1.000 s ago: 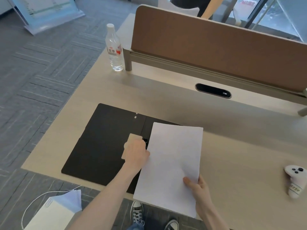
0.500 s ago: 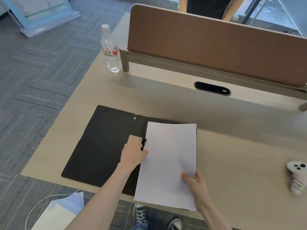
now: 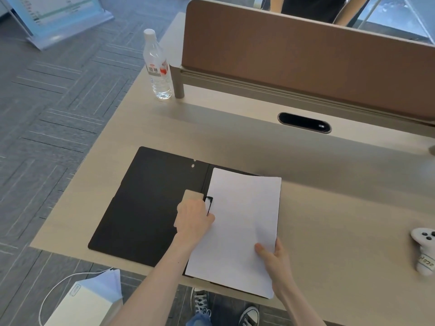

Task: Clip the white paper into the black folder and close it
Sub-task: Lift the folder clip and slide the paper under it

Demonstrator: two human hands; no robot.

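Note:
The black folder (image 3: 146, 203) lies open flat on the desk near its front edge. The white paper (image 3: 242, 222) covers the folder's right half, with its left edge at the spine. My left hand (image 3: 194, 217) rests at the spine, fingers closed on the black clip (image 3: 209, 203), beside a small tan label on the left cover. My right hand (image 3: 274, 260) pinches the paper's lower right corner, thumb on top. The paper's bottom edge hangs slightly past the desk front.
A clear water bottle (image 3: 158, 67) stands at the back left beside the brown divider panel (image 3: 306, 57). A white game controller (image 3: 424, 251) lies at the right edge. A cable slot (image 3: 304, 122) sits in the desk. White paper stack and cable lie on the floor.
The paper has slid left and squared up against the spine. My left hand stays on the clip; my right hand shifted slightly with the sheet.

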